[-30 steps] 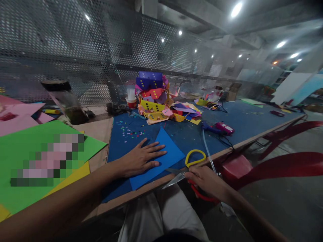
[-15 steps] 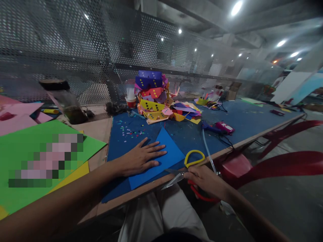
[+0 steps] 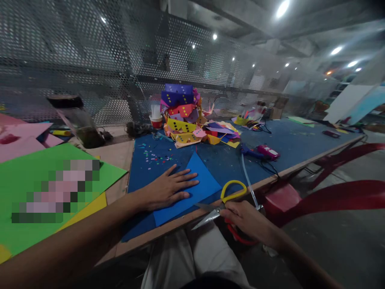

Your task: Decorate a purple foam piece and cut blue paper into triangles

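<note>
A bright blue sheet of paper (image 3: 202, 176), with a pointed corner facing away from me, lies near the front edge of the table. My left hand (image 3: 173, 186) rests flat on it, fingers spread and pressing nothing but the paper. At the table's front edge my right hand (image 3: 239, 214) grips a pair of scissors (image 3: 232, 189) with one yellow and one red handle loop. Their blades are apart and point left, close to the paper's lower edge. Whether the blades touch the paper I cannot tell.
Behind the paper stands a pile of colourful paper masks (image 3: 180, 116) beside a paper cup (image 3: 155, 120). A glue gun (image 3: 252, 151) lies to the right. Green paper (image 3: 69, 154) and a dark-lidded jar (image 3: 81, 124) are on the left. A red chair (image 3: 339, 200) stands at the right.
My right hand and the scissors have shifted slightly right and down. The left hand and the blue paper stay put.
</note>
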Available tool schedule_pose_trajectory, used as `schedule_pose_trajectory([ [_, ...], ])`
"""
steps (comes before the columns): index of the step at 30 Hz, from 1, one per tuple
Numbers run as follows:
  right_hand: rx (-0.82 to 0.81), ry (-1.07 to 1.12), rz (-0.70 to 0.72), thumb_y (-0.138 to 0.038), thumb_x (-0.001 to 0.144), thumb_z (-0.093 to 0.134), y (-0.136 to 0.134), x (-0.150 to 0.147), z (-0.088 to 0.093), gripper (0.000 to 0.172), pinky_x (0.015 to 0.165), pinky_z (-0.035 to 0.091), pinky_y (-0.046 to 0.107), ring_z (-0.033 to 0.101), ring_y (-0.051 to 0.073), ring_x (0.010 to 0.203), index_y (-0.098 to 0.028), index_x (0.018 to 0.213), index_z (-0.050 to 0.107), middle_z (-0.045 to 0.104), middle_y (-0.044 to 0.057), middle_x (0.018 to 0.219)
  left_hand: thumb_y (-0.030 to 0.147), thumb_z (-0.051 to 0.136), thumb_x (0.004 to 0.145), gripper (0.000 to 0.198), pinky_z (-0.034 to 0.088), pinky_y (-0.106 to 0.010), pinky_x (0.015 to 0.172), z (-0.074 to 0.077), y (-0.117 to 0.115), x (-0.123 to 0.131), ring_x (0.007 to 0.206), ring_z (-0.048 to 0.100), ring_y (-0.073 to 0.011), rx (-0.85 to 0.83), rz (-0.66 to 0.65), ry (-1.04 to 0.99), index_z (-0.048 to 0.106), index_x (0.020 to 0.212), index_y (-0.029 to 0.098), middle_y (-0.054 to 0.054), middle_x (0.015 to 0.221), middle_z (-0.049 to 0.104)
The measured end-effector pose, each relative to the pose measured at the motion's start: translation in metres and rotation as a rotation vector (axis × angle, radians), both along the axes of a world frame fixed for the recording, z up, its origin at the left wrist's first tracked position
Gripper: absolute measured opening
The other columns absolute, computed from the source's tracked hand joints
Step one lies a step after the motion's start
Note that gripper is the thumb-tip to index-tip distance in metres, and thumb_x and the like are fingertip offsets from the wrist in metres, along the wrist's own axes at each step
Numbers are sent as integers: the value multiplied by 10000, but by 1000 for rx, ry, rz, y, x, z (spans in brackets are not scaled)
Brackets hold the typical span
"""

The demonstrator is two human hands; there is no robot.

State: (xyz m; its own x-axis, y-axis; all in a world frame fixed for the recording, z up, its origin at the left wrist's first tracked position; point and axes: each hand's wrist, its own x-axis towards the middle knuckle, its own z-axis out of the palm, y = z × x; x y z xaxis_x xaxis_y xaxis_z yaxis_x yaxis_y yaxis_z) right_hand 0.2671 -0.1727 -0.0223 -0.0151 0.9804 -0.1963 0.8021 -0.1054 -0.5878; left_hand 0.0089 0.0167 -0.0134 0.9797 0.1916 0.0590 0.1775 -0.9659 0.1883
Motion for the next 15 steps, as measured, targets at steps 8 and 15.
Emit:
schedule_pose_trajectory([
  [8, 36, 7, 10, -413, 1008, 467, 3, -4, -5, 398, 568, 278, 265, 456, 115, 600, -195, 675, 453, 532, -29, 652, 524, 287, 1052, 517, -119, -436, 1205, -1, 0, -1, 1535, 165, -199, -5, 2, 14, 236, 1556, 416, 48, 1653, 244],
  [15, 16, 32, 7, -396, 1001, 479, 1, -3, -6, 383, 534, 263, 260, 454, 108, 563, -195, 676, 469, 543, -31, 628, 516, 303, 1051, 513, -83, -442, 1216, -2, 0, -1, 1524, 213, -208, 4, -10, -25, 249, 1552, 418, 34, 1641, 286],
])
